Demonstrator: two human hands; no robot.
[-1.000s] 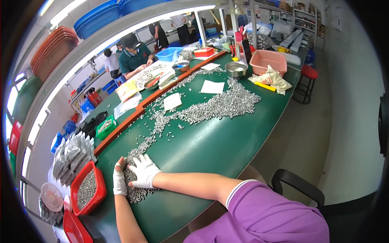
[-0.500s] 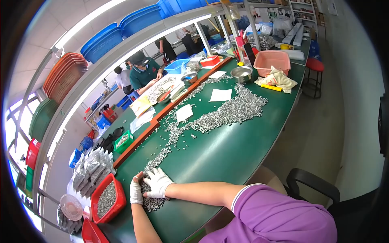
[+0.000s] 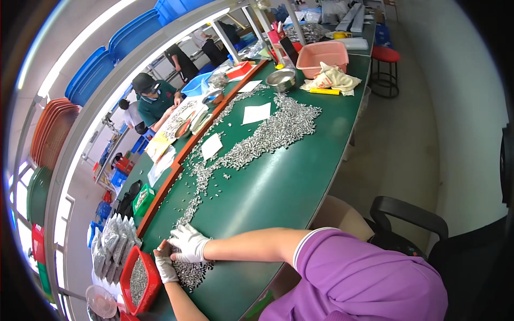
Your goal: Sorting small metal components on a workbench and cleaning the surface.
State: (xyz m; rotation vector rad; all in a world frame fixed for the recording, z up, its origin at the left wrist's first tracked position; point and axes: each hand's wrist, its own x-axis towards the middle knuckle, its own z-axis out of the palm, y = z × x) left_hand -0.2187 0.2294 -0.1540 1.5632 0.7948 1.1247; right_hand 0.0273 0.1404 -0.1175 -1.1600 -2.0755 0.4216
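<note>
Silver bags (image 3: 110,247) stand beyond the red basket (image 3: 153,278). Right of the basket, the left hand (image 3: 165,263) curves loosely against small metal pieces (image 3: 191,275); the right hand (image 3: 189,244) lies spread over them. A larger heap (image 3: 278,130) lies farther from the basket.

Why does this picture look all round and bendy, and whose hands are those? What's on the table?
There's no robot here! A person in a purple short-sleeved shirt wears a camera on their head, looking down. Its very wide lens bends straight things near the edges.

Those are the person's own hands. The white-gloved left hand and white-gloved right hand are at a pile of small silvery-grey pieces. I can't tell whether either hand grips any.

The smooth green table also has a bigger silvery-grey heap, flat white sheets and a round shiny metal bowl. Beside the left hand is a red plastic basket with grey pieces inside.
</note>
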